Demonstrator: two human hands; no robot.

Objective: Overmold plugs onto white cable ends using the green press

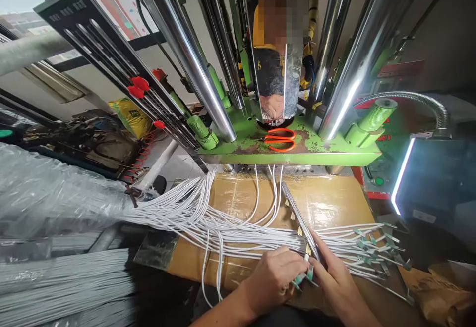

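Observation:
My right hand [336, 277] grips the near end of a narrow metal bar [295, 210], which slants away toward the machine. Several small brass-coloured tabs [292, 215] stick out along the bar's left side. Fingers closed, my left hand [273, 275] pinches a white cable [306, 257] against the bar's near end. Green cable ends [299, 280] show below the fingers and between the two hands; the exact contact is partly hidden. Behind the hands, a thick bundle of white cables [230, 233] runs across the brown work surface [330, 200], with green-tipped ends [375, 247] fanned out at right.
Orange-handled scissors [280, 140] lie on the green machine plate [241, 158], between shiny steel columns [193, 69]. A lit lamp [403, 176] stands at right. Plastic-wrapped cables [55, 188] fill the left side. Brown paper [439, 287] sits at lower right.

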